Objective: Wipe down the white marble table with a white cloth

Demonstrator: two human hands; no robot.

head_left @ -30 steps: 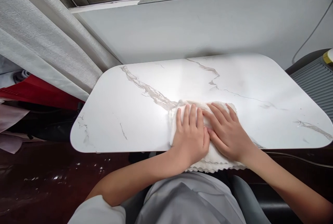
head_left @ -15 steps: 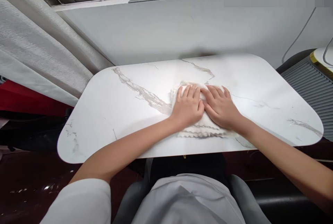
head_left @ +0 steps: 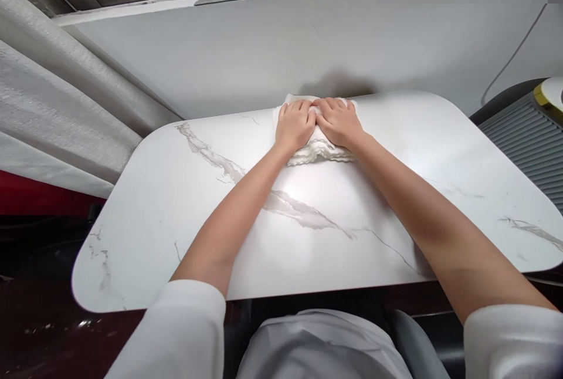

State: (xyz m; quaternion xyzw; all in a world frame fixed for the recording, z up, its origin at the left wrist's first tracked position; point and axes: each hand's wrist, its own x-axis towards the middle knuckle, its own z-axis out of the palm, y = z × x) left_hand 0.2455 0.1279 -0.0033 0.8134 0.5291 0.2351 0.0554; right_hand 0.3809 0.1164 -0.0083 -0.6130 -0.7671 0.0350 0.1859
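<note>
A folded white cloth (head_left: 323,149) with wavy edges lies on the white marbled tabletop (head_left: 281,250), close to its far edge. My left hand (head_left: 295,124) rests flat on the cloth's left part, palm down with fingers stretched forward. Beside it, my right hand (head_left: 338,122) presses on the right part in the same way, fingers extended. The two thumbs nearly meet in the middle. Both arms reach forward over the table, and the cloth's centre is partly hidden under the hands.
A pale wall (head_left: 220,56) stands directly behind the table's far edge. White curtains (head_left: 65,97) hang at the left, above something red (head_left: 44,194). At the right is a ribbed grey unit (head_left: 528,144) with a gold-coloured rim, and a cable (head_left: 514,53) runs down the wall.
Both hands and the cloth beneath them have slid away from me, from the table's middle to near its far edge, and somewhat left. My view has shifted slightly.
</note>
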